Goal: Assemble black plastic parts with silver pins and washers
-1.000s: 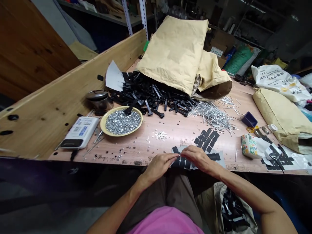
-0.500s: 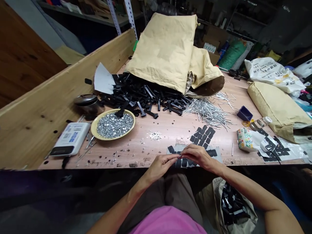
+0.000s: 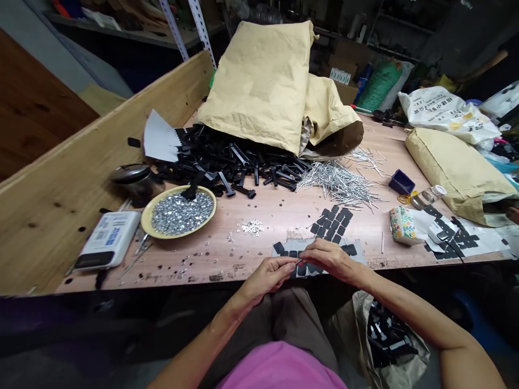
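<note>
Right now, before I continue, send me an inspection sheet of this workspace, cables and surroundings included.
Surface: tabletop, dark smudges near front edge.
Work items: thin piece, too small to identify; black pads; grey sheet.
Clutter: metal pins and black plastic parts heaped; yellow bowl holding washers.
Hands: left hand pinches thin piece; right hand meets it, grip hidden.
Cables: thin dark cable right of floral box.
Surroundings: brown paper sack behind, wooden side board left.

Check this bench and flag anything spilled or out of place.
Small metal pieces lie loose on the bench, outside the yellow bowl that holds many similar ones; they look spilled, though they may be set out on purpose. One thin metal rod lies alone, apart from the rod pile.
</note>
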